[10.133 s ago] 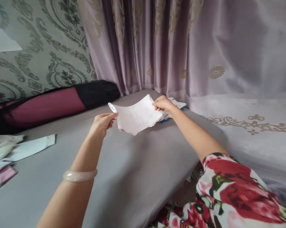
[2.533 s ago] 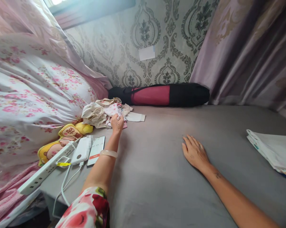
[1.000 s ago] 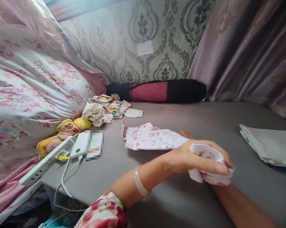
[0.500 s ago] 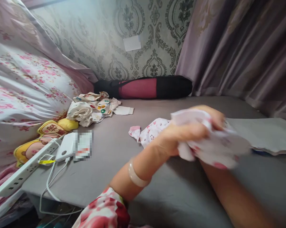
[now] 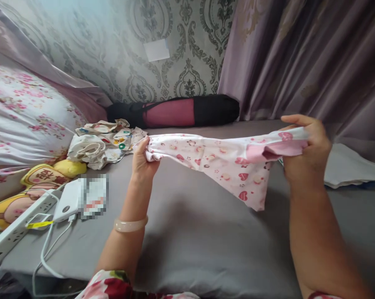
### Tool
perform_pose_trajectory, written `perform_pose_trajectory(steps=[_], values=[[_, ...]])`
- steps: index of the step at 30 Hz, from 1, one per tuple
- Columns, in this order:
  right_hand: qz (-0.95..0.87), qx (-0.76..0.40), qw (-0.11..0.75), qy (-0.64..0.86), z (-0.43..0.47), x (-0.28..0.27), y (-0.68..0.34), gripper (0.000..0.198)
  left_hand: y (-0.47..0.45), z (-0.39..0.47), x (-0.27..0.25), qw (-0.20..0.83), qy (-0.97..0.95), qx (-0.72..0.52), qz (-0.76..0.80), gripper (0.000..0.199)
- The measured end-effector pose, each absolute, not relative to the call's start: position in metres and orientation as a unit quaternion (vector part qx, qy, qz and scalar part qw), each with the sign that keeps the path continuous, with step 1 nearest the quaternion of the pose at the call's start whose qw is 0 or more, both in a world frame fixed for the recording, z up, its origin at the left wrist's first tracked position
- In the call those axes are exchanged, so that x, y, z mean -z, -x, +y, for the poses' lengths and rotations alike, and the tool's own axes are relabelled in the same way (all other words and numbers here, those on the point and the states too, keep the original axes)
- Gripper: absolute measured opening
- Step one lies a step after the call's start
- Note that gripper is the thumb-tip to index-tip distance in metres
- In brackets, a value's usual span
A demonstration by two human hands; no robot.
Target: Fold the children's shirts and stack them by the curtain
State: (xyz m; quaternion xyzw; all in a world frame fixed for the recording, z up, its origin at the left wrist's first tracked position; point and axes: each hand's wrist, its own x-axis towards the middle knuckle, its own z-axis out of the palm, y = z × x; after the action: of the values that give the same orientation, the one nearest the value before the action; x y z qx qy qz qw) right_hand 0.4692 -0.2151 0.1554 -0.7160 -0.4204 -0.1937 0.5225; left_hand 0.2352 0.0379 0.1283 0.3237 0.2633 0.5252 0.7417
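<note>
A small white garment with pink hearts and a pink band [image 5: 218,155] is stretched sideways in the air above the grey bed. My left hand [image 5: 145,162] grips its bunched left end, wearing a pale bangle [image 5: 130,224] at the wrist. My right hand [image 5: 310,151] holds the other end near the pink band, its index finger sticking out above the cloth. A corner of the garment hangs down between the hands, nearer the right one. Whether it is a top or trousers I cannot tell.
Crumpled patterned clothes [image 5: 103,143] lie at the back left. A black and pink long bag [image 5: 168,112] rests along the wall. White folded cloth [image 5: 352,166] is at right. A power strip [image 5: 19,232], white device with cable [image 5: 68,199] and yellow plush toys [image 5: 44,178] are at left.
My hands were close together with the garment bunched between them. They have moved apart, left hand leftward and right hand rightward, and the garment is now pulled out lengthwise. The view has shifted slightly.
</note>
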Motion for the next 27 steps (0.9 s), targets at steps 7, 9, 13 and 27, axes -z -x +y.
perform_pose_trajectory(steps=[7, 9, 13, 27], values=[[-0.508, 0.029, 0.409, 0.758, -0.208, -0.154, -0.441, 0.049, -0.204, 0.071, -0.06, 0.536, -0.437, -0.508, 0.514, 0.022], [-0.518, -0.033, 0.382, 0.765, -0.202, -0.148, -0.442, 0.039, -0.192, 0.078, -0.046, 0.46, -0.51, -0.464, 0.559, 0.021], [-0.542, -0.115, 0.345, 0.758, -0.194, -0.142, -0.443, 0.027, -0.176, 0.084, -0.032, 0.32, -0.624, -0.356, 0.618, 0.02], [-0.532, -0.193, 0.381, 0.731, -0.185, -0.128, -0.454, 0.039, -0.247, 0.027, -0.077, 0.389, -0.864, -0.22, 0.234, 0.052]])
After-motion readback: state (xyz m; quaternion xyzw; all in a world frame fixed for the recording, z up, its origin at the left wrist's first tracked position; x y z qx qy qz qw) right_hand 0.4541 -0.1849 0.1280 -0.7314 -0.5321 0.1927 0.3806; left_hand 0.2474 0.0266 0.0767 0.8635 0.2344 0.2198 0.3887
